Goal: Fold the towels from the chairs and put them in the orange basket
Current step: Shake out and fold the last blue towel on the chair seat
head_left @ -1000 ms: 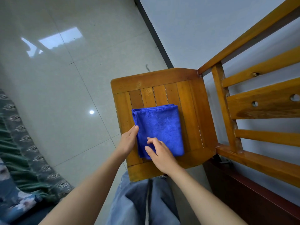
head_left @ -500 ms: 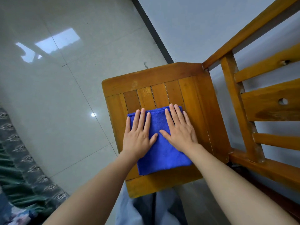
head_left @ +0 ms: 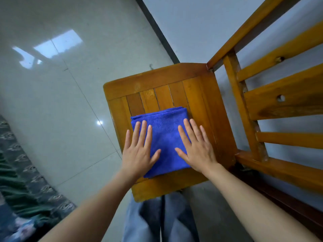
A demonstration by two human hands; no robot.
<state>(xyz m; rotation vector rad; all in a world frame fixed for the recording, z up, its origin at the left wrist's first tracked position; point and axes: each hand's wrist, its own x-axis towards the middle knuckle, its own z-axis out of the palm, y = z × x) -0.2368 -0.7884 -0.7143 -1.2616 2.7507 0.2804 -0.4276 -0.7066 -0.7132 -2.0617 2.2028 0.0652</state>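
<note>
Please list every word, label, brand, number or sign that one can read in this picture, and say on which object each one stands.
There are none to read. The folded blue towel shows no tag or print, the slatted wooden chair seat bears only grain and stains, and the dark green patterned fabric carries ornaments, not letters.

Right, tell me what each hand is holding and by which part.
Nothing is held. The left hand and right hand lie flat, fingers straight, on the folded blue towel, one toward each side.
</note>
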